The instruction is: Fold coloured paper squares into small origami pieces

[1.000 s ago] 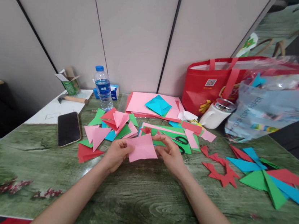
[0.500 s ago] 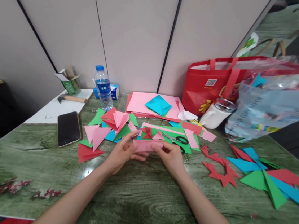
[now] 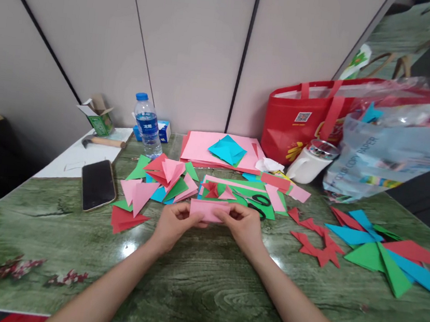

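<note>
A small rectangular piece of pink paper (image 3: pixel 209 210) is held just above the green table, near its middle. My left hand (image 3: pixel 176 223) pinches its left end, with the thumb on the near face. At the other end, my right hand (image 3: pixel 244 227) grips it the same way, fingertips behind. Black-handled scissors (image 3: pixel 259 202) lie beyond my right hand on green and pink sheets. Folded paper triangles in red, pink, green and blue, including a pink one (image 3: pixel 143 196), are piled beyond and left of my left hand.
A phone (image 3: pixel 98 185), hammer (image 3: pixel 103 141) and water bottle (image 3: pixel 148 127) are at the left. Pink sheets (image 3: pixel 197 146) lie by the wall. A white mug (image 3: pixel 307 164), red bag (image 3: pixel 283 119) and plastic bag (image 3: pixel 388 156) stand right, behind a red paper ring (image 3: pixel 323 252) and folded paper blades (image 3: pixel 368 253).
My left hand's fingers, spread before, have curled in behind the pink paper's left end. The paper has levelled and shifted slightly left, its broad face now turned more toward me.
</note>
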`<state>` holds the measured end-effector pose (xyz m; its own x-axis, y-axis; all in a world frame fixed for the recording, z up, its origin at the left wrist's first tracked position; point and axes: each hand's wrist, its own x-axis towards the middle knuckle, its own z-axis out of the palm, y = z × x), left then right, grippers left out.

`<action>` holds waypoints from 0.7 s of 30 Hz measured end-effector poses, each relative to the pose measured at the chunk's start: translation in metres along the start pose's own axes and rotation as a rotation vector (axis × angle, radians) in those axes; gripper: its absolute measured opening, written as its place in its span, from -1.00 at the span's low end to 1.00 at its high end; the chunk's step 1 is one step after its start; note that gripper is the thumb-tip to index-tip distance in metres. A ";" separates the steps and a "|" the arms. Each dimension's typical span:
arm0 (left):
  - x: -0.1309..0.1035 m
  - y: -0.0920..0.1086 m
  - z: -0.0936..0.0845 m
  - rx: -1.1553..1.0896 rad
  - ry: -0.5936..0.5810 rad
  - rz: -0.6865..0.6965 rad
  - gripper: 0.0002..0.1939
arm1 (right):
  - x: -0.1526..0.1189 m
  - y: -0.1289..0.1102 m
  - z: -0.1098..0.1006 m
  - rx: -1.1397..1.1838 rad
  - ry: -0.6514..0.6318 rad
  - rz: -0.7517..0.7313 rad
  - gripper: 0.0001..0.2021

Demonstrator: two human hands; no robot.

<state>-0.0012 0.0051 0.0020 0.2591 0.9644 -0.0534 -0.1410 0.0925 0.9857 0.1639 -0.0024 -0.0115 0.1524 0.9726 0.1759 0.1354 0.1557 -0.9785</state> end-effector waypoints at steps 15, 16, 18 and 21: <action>0.002 -0.005 -0.004 -0.136 -0.056 0.011 -0.62 | -0.005 0.003 0.001 -0.038 -0.042 -0.079 -0.73; 0.001 -0.004 -0.004 -0.138 -0.055 0.014 -0.61 | -0.005 0.002 0.002 -0.036 -0.042 -0.081 -0.73; 0.000 -0.001 -0.003 -0.141 -0.056 0.019 -0.61 | -0.005 0.002 0.002 -0.031 -0.042 -0.076 -0.72; 0.000 0.001 -0.002 -0.137 -0.061 0.022 -0.65 | -0.005 0.002 0.002 -0.021 -0.046 -0.061 -0.73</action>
<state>-0.0037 0.0059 0.0025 0.3119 0.9499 -0.0183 -0.2751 0.1087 0.9553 0.1617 -0.0066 -0.0146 0.0975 0.9683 0.2298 0.1641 0.2121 -0.9634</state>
